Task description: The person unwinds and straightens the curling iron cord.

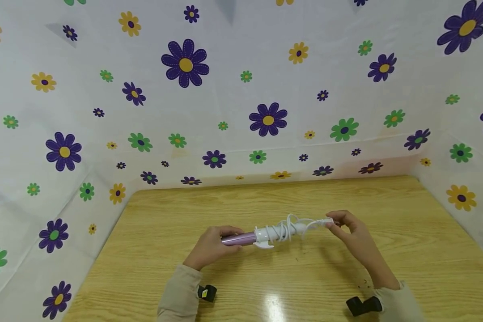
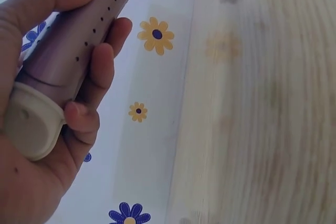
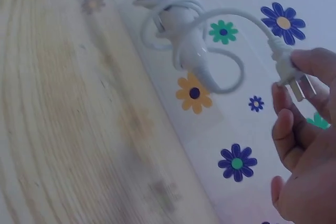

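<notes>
Head view: one curling iron point(image 1: 261, 235) hangs just above the wooden table point(image 1: 153, 250), its single cord point(image 1: 290, 227) coiled round the handle; unwinding looks underway. Left wrist: the left hand point(image 2: 47, 103) wraps the purple barrel point(image 2: 79, 40). Right wrist: the right hand point(image 3: 304, 145) pinches the one plug point(image 3: 289, 74); the next loop needs lifting clear.

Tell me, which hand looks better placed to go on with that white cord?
Probably the right hand: it pinches the plug at the cord's free end, beside the coils on the handle. The left hand grips the purple barrel, steadying the iron above the table.
</notes>
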